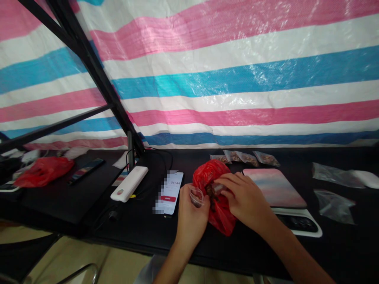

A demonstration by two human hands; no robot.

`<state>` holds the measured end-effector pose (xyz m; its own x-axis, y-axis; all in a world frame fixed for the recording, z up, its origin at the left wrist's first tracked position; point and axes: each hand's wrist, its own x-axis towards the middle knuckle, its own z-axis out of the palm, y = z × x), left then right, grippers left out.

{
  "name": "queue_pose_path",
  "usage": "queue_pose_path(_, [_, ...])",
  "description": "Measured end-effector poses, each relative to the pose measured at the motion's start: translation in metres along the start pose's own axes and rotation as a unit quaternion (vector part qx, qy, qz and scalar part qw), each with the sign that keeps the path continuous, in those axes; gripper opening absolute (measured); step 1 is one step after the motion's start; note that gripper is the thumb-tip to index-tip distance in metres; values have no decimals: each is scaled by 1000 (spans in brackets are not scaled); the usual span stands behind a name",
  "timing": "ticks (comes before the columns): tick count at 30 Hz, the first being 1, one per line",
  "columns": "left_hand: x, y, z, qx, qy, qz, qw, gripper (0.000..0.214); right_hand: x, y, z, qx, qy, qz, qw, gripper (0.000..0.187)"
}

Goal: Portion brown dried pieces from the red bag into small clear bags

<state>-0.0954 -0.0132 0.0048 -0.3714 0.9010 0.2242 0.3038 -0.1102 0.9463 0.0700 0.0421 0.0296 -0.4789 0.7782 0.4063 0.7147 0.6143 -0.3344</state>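
Note:
My left hand (192,215) is closed around a small clear zip bag (196,196), its mouth held apart and facing up. Right beside it, a red plastic bag (220,217) lies open on the black table, with brown dried pieces (211,192) showing inside. Over that opening, my right hand (245,199) grips a small translucent cup-like thing (218,187); its exact kind is hard to make out, as the fingers cover part of it. A white kitchen scale (314,228) with a pink-and-grey top sits just right of my right hand.
Several filled clear bags (248,158) lie behind the red bag. Flat clear bags (334,206) and a white mouse-like object (367,178) are at right. A phone (173,195) and white power bank (129,184) lie left. Another red bag (44,170) is farther left; striped sheeting (237,79) hangs behind.

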Motion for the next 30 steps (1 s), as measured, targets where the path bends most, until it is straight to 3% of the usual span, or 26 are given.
queue_pose_path(3, [5, -5, -2, -46, -71, -50, 995, 18, -1, 1, 2, -55, -24, 22, 998, 36])
queue_pose_path(5, [7, -6, -1, -63, -80, -56, 993, 19, -3, -2, 3, -70, -29, 34, 997, 35])
queue_pose_path(11, [10, 0, 4, -119, -69, -65, 988, 20, -3, -7, 6, 3, -72, 52, 996, 38])
queue_pose_path(19, [12, 1, 4, -213, 20, -142, 967, 25, 0, -8, 5, 131, -75, 123, 981, 37])
queue_pose_path(25, [10, 2, 0, -239, 14, -154, 959, 28, -2, -8, 9, 159, -70, 122, 977, 34])
queue_pose_path(30, [10, 4, -4, -201, 4, -130, 971, 26, -1, -15, 15, 175, -55, 176, 967, 32])
